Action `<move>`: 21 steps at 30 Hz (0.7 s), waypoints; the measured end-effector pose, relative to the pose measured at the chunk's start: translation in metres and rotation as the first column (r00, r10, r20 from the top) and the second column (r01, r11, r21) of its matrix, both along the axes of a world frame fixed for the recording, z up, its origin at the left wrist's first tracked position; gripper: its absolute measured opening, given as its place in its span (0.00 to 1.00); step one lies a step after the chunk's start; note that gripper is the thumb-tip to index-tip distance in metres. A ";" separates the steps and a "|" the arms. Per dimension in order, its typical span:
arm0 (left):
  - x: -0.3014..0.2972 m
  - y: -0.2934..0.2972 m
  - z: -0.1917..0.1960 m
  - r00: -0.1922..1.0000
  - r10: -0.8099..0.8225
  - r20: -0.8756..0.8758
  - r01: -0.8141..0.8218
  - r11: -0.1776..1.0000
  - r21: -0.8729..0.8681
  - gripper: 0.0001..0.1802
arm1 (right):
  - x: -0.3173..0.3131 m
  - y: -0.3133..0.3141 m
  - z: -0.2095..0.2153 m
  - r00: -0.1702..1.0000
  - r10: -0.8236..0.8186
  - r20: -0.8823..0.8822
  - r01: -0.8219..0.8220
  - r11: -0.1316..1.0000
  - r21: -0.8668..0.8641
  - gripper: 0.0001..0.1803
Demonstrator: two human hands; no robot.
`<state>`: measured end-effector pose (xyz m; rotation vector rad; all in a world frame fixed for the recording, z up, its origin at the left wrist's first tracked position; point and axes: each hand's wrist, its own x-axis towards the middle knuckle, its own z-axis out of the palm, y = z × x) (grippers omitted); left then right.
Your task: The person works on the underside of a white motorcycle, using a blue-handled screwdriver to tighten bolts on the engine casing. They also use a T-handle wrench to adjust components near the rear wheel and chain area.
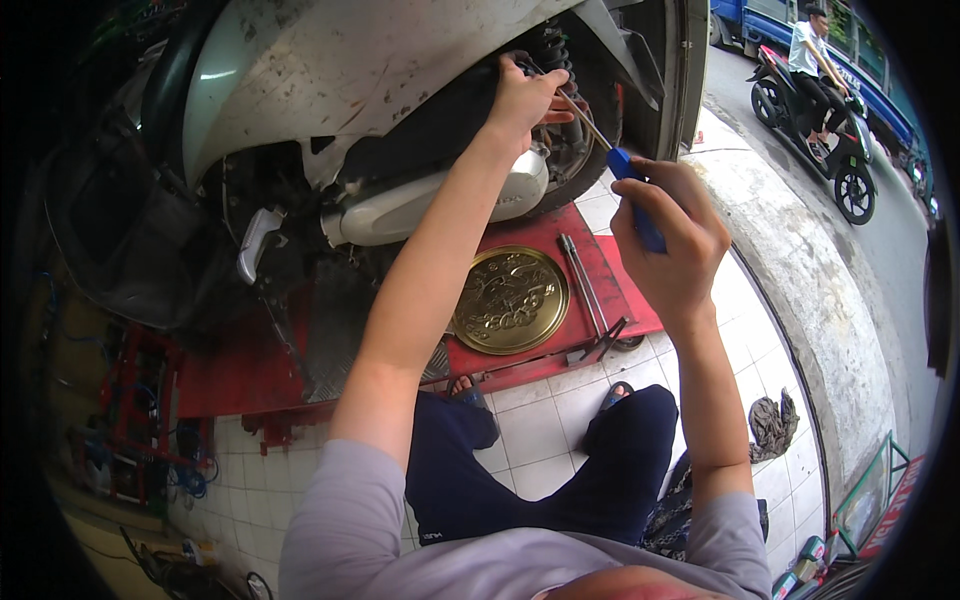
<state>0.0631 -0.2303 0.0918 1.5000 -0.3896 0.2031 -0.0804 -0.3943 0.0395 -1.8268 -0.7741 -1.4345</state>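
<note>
My right hand point(672, 225) is wrapped round the blue handle point(622, 165) of a screwdriver. Its thin metal shaft point(590, 125) slants up and left to the fingers of my left hand point(522, 100). That hand is bent into a pinch beside the rear of a scooter point(330, 90), under its pale, scuffed side panel. What the left fingers hold, and the screwdriver's tip, cannot be made out. Right by the hands are a dark coil-spring shock absorber point(553, 45) and the rear wheel point(600, 100). Below them runs the silver engine cover point(420, 208).
The scooter stands on a red lift platform point(220, 385). On it lie a round gold embossed tray point(510, 340) and long metal tools point(583, 285). A crumpled rag point(773, 425) is on the white tiles. To the right, a person rides a motorbike point(830, 130) along the street beyond the kerb.
</note>
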 end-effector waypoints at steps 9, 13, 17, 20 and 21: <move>-0.003 -0.004 -0.005 0.993 0.112 0.043 -0.111 0.994 -0.015 0.30 | 0.004 -0.001 0.017 1.000 0.010 0.016 -0.009 0.999 -0.050 0.11; -0.030 -0.001 -0.053 0.965 0.182 0.187 -0.147 0.972 -0.186 0.20 | 0.001 0.005 0.039 0.999 -0.045 0.021 0.046 0.999 -0.014 0.09; -0.024 0.016 -0.101 0.937 0.349 0.028 -0.320 0.885 -0.339 0.17 | 0.000 0.006 0.054 0.985 -0.173 -0.020 0.173 0.985 -0.031 0.07; -0.012 0.025 -0.103 0.881 0.470 -0.052 -0.448 0.794 -0.411 0.15 | -0.009 0.002 0.058 0.972 -0.233 -0.032 0.225 0.960 -0.165 0.14; -0.009 0.025 -0.103 0.880 0.463 -0.101 -0.458 0.778 -0.430 0.15 | -0.019 -0.002 0.060 0.959 -0.262 -0.110 0.230 0.942 -0.242 0.17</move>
